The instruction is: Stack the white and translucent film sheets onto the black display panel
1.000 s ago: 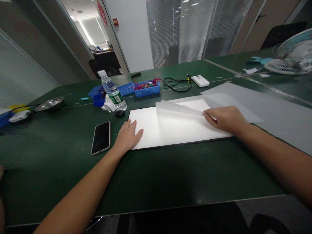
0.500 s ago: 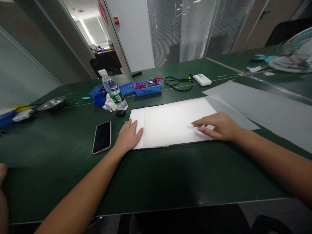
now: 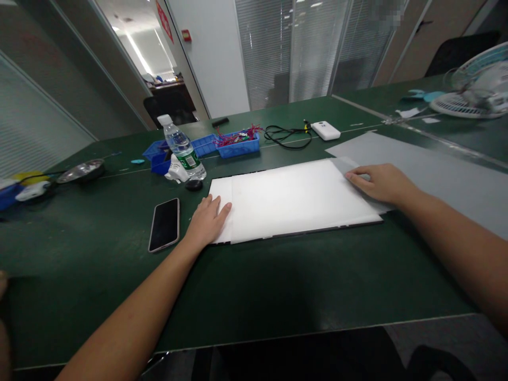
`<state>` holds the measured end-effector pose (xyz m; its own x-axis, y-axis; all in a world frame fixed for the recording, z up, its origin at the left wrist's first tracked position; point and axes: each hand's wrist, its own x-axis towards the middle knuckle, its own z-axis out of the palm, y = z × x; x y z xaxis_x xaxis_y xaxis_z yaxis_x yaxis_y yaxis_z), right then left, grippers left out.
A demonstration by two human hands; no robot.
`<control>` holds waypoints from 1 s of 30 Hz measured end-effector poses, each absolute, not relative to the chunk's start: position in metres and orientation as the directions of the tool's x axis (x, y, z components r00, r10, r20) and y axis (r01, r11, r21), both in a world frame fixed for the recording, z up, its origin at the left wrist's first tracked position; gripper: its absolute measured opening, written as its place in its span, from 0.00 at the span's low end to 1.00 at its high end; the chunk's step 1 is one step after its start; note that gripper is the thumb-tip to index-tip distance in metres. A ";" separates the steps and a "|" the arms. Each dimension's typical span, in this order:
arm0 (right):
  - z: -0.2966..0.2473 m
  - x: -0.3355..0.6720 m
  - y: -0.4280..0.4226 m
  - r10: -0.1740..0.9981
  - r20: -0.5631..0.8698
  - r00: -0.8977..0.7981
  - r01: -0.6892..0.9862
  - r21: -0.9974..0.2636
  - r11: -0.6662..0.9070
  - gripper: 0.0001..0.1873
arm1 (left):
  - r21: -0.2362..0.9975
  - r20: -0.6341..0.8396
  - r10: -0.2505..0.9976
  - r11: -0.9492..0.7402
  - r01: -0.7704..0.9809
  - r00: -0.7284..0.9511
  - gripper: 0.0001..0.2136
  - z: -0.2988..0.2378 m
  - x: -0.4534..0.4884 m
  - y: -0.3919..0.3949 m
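A thin white rectangular panel (image 3: 286, 201) with dark edges lies flat on the green table. Near its left end a seam or sheet edge runs across it. My left hand (image 3: 208, 219) rests on that end, fingers spread, palm down. Over the panel's right end is my right hand (image 3: 381, 182), its thumb and fingertips brought together. Whatever lies between those fingertips is too small to make out. A translucent grey sheet (image 3: 376, 205) extends from under the panel's right side, partly covered by my right hand.
A phone (image 3: 164, 225), a black mouse-like object (image 3: 194, 185) and a water bottle (image 3: 180, 145) stand left of the panel. Behind it are a blue tray (image 3: 238, 148) of red wires, a black cable (image 3: 283, 136) and a white box (image 3: 326, 130). Large grey sheets (image 3: 432, 169) lie right.
My right hand has moved right and slightly away from me, from above the panel to its right end, and its fingers have come together. My left hand stays in place.
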<state>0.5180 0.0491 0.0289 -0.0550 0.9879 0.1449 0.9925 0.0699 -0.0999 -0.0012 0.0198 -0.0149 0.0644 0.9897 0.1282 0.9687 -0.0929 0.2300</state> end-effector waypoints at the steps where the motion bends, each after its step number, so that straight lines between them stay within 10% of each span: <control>1: 0.030 0.513 0.048 0.986 0.147 -0.083 0.990 -0.098 0.098 0.33 | 0.231 0.112 0.993 -0.072 0.970 0.047 0.39 -0.014 0.000 0.019; 30: 0.031 0.488 0.041 0.973 0.222 0.059 0.992 -0.125 -0.031 0.33 | 0.298 0.066 0.998 -0.021 0.954 0.002 0.33 -0.009 -0.006 0.023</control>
<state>0.4881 0.0412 0.0310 0.0589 0.9733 0.2217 0.9916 -0.0315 -0.1254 -0.0062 0.0231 -0.0090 0.0017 0.9978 0.0659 0.9544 -0.0213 0.2979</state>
